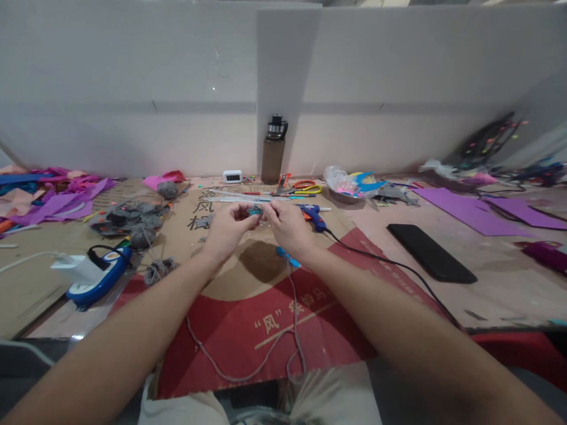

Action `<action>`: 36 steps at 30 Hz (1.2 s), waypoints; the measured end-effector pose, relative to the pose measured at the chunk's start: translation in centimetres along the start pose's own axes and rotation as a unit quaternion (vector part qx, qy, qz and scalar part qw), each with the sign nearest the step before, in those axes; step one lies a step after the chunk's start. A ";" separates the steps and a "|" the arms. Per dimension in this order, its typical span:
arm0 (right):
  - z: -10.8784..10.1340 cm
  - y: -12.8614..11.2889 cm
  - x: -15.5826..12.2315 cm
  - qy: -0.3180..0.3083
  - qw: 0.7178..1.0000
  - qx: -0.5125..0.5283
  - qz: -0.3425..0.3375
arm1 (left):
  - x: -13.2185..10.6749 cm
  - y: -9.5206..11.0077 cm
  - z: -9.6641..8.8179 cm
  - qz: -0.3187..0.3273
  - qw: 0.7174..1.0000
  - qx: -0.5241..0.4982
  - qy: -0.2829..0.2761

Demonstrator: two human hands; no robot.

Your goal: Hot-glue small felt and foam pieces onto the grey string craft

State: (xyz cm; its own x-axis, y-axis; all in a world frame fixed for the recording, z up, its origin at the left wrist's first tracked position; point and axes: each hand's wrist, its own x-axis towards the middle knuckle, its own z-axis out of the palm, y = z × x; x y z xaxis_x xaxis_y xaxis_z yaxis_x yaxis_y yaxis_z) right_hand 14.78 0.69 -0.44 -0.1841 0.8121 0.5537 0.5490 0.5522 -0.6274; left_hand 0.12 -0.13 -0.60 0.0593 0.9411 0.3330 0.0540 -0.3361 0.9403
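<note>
Over the cardboard sheet (230, 283), my left hand (230, 227) and my right hand (287, 224) meet with their fingers pinched. Between the fingertips sits a small teal-and-grey piece (255, 210), too small and blurred to name. My left fingers grip it, and my right thumb and fingers press close at its right side; whether they hold a part of it is hidden. Below my right wrist lies a bright blue piece (287, 257). From near it a grey yarn strand (295, 307) runs down and loops at the cardboard's front edge. A blue glue gun (315, 217) lies just behind my right hand.
Grey yarn balls (142, 237) and a blue power strip (100, 277) lie on the left. Behind stand a bottle (273, 153) and a small white clock (233, 176), near scissors (306, 188). To the right are a bowl (345, 196), a black phone (430, 252) and purple sheets (469, 209).
</note>
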 end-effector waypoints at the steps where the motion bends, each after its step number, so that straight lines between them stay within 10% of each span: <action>1: 0.0 0.0 0.0 0.000 1.000 -0.004 0.002 | 0.0 0.1 0.0 -0.002 1.000 0.009 -0.004; 36: -0.1 -0.1 -0.5 0.010 0.998 -0.054 -0.024 | -0.2 -0.2 0.4 -0.031 0.999 -0.016 -0.036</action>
State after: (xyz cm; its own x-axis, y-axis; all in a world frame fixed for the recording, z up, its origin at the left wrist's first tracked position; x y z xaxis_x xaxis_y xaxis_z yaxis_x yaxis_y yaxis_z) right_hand 14.91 0.17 -0.56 -0.1976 0.7804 0.5933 0.6241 0.5668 -0.5377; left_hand 0.53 -0.32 -0.87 0.1293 0.9544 0.2692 0.0288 -0.2750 0.9610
